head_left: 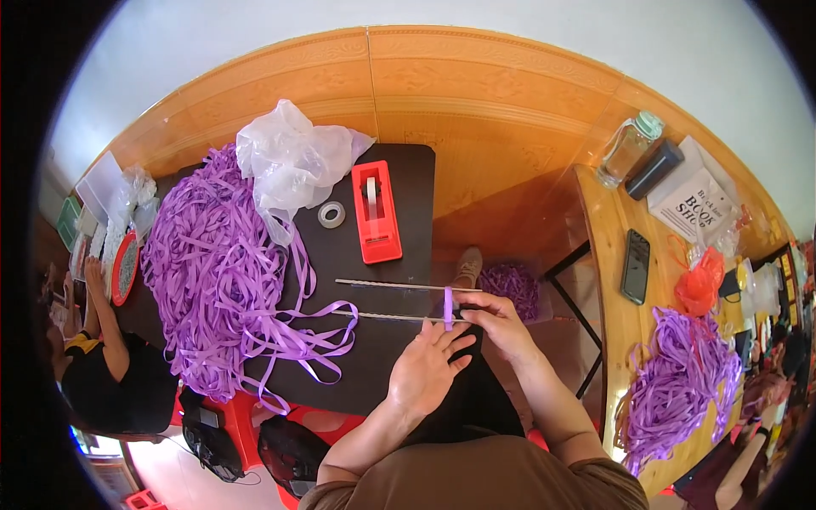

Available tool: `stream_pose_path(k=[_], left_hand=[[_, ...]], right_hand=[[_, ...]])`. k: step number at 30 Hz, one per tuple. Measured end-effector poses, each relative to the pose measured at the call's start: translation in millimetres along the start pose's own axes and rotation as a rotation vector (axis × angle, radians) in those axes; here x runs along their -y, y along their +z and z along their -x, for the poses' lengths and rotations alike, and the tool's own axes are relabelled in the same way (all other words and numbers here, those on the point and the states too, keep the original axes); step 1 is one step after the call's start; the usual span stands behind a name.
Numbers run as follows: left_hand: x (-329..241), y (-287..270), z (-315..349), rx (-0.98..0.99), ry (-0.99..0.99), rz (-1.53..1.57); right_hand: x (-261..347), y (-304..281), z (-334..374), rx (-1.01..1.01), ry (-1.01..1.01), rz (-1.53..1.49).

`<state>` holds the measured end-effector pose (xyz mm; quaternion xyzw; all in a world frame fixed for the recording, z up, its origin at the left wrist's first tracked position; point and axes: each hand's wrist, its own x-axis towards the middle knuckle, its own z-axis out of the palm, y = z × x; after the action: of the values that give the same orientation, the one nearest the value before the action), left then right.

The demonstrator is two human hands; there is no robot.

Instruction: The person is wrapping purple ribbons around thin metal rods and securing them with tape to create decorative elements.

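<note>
Two thin metal rods (395, 285) lie side by side and stick out past the right edge of the dark table. Purple ribbon (448, 308) is wound across both rods in a narrow band near their right ends. Just below this band, my left hand (422, 371) is open, its fingers stretched and apart beside the nearer rod. My right hand (501, 325) is closed at the rod ends, thumb and fingers pinched at the ribbon band; the exact grip is partly hidden. A large tangled heap of purple ribbon (212, 272) covers the table's left part, with loose loops reaching toward the rods.
Behind the rods are a red tape dispenser (376, 212), a tape roll (331, 215) and a clear plastic bag (297, 161). A wooden table (595, 255) at right bears a phone (635, 266), bottle (627, 149) and more ribbon (680, 382). Another person (115, 374) sits at left.
</note>
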<state>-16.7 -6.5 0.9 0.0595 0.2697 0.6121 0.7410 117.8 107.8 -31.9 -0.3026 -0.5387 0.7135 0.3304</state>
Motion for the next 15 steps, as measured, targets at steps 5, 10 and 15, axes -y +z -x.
stream_pose_path(k=[5,10,15], left_hand=[[0,0,1,-0.010,0.005,-0.002],[-1,0,2,-0.008,0.003,-0.007],[0,0,0,0.004,-0.001,0.013]], right_hand=[[-4,2,-2,0.026,0.077,-0.164],[-21,-7,-6,0.142,0.257,-0.594],[-37,3,-5,0.058,0.105,-0.550]])
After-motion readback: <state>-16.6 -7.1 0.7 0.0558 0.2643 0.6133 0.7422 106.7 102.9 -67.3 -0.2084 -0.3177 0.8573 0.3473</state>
